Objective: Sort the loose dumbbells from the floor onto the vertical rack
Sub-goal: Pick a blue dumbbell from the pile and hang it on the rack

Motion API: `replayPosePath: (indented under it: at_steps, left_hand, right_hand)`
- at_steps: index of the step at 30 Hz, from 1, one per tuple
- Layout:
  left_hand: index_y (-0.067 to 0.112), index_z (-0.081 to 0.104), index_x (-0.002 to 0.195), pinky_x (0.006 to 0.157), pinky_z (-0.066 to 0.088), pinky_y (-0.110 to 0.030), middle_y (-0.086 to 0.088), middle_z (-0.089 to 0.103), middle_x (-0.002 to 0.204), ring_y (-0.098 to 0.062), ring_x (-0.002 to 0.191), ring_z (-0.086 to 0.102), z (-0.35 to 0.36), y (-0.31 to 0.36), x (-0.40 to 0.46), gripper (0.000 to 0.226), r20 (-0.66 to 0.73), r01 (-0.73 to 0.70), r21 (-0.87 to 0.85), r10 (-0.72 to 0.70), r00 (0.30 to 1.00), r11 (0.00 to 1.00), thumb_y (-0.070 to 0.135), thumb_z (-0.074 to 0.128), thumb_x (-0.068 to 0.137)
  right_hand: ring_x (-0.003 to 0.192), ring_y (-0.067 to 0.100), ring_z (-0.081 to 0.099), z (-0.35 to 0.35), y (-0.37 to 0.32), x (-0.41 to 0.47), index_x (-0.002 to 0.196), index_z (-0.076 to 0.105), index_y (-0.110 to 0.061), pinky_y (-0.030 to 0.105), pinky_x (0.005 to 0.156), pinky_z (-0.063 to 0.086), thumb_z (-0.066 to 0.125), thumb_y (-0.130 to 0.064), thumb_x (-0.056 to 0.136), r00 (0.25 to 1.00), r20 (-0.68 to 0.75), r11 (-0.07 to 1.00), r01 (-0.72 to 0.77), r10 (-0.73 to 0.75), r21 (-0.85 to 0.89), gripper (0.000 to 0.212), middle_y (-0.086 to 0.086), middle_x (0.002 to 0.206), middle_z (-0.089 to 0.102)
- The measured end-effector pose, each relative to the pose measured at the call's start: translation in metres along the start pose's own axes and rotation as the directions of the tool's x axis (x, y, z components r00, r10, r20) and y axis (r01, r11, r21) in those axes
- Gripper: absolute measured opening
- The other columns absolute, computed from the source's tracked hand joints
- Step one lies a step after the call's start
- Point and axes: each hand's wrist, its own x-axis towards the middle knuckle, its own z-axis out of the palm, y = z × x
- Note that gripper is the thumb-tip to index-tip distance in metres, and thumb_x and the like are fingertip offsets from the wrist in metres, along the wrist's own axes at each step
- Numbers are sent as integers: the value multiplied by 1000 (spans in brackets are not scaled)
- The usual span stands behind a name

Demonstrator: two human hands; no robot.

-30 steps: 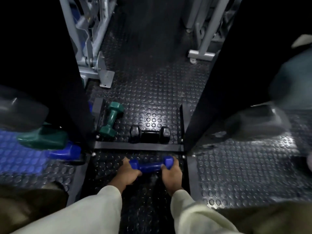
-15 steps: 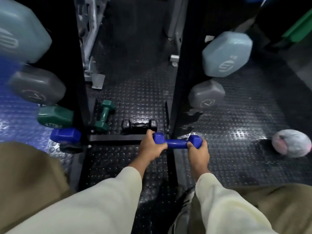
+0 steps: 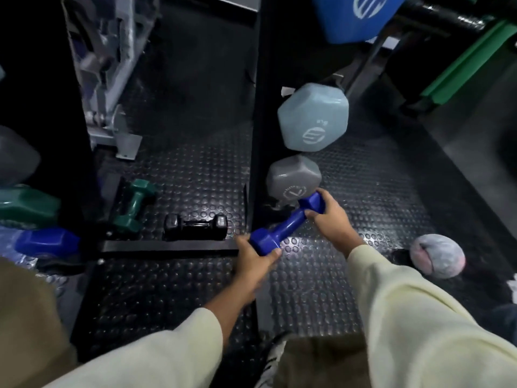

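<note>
At far left, racked heads stacked down the rack's left side: grey, green (image 3: 28, 207), blue (image 3: 46, 242). On the studded floor (image 3: 190, 169) inside the rack base, a green dumbbell (image 3: 134, 205) lying loose, then a black dumbbell (image 3: 195, 224) just behind the base crossbar (image 3: 167, 245). Next, left hand (image 3: 251, 261), fingers curled round the near head of a blue dumbbell (image 3: 288, 224) held tilted above the floor beside the black rack upright (image 3: 258, 107). Right hand (image 3: 333, 217) gripping the far head, close under a racked grey head (image 3: 293, 177) and a pale blue head (image 3: 313, 117). Farther right, a mottled ball (image 3: 437, 257) on the floor.
</note>
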Motion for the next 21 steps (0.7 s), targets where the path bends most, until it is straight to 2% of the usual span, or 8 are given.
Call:
replayPosePath:
  at_steps: [4, 7, 9, 11, 13, 16, 18, 21]
  left_hand:
    - [19, 34, 110, 67, 64, -32, -2, 58, 113, -14, 86, 71, 19, 0, 7, 46, -9, 138, -267, -146, 989, 954, -4, 70, 93]
    - [13, 34, 115, 72, 64, -35, -14, 59, 128, -30, 108, 71, 25, 0, 12, 43, 12, 189, -341, -197, 980, 921, 3, 71, 95]
    - [2, 37, 127, 72, 64, -36, -22, 59, 134, -36, 112, 70, 29, -3, 17, 50, 17, 194, -385, -203, 979, 902, 5, 73, 93]
    - [-1, 36, 132, 68, 63, -37, -24, 60, 132, -38, 110, 71, 31, -4, 21, 60, -16, 217, -440, -249, 968, 871, 6, 77, 90]
    - [1, 41, 133, 66, 63, -39, -24, 63, 131, -36, 108, 72, 33, -2, 23, 64, -33, 253, -489, -308, 951, 835, 9, 82, 86]
    - [6, 44, 132, 66, 63, -40, -24, 64, 128, -38, 108, 71, 34, -2, 27, 61, -44, 285, -526, -360, 932, 802, 12, 83, 86]
    - [7, 43, 131, 69, 65, -45, -25, 64, 129, -40, 110, 70, 30, 1, 26, 55, 25, 324, -529, -367, 930, 784, 11, 78, 90]
    - [13, 42, 114, 83, 63, -52, -23, 66, 125, -41, 113, 69, 21, 3, 24, 36, 120, 352, -530, -343, 932, 772, 11, 72, 95]
  right_hand:
    - [88, 11, 63, -1, -18, 29, 126, 70, -17, 14, 63, 39, 69, -10, 94, 996, 25, 991, 93, -91, -96, 32, -1, 111, 74]
    - [99, 16, 62, 5, -28, 45, 127, 70, -4, 22, 76, 38, 67, -8, 95, 995, 36, 990, 98, -95, -105, 33, 11, 116, 74]
    - [94, 11, 68, 12, -27, 50, 132, 67, 1, 29, 83, 46, 69, -4, 93, 999, 37, 995, 7, -11, 104, 39, 13, 113, 75]
    - [81, 8, 69, 22, -17, 52, 129, 69, -1, 34, 81, 49, 74, -6, 88, 989, 101, 892, -142, 109, 430, 41, 5, 97, 77]
    - [73, 12, 65, 34, -10, 50, 118, 72, -15, 29, 68, 46, 72, -18, 89, 967, 176, 756, -252, 182, 604, 29, -5, 82, 76]
    - [57, 7, 49, 41, -17, 46, 103, 65, -26, 20, 47, 33, 60, -32, 100, 956, 215, 717, -291, 199, 634, 8, -12, 67, 66]
    - [51, 5, 50, 40, -17, 48, 97, 64, -22, 18, 42, 35, 55, -22, 103, 973, 137, 800, -230, 185, 555, 11, -11, 59, 64]
    - [51, 3, 60, 42, -21, 51, 100, 64, -18, 16, 45, 44, 50, -9, 105, 969, 178, 746, -247, 173, 619, 17, -10, 62, 69]
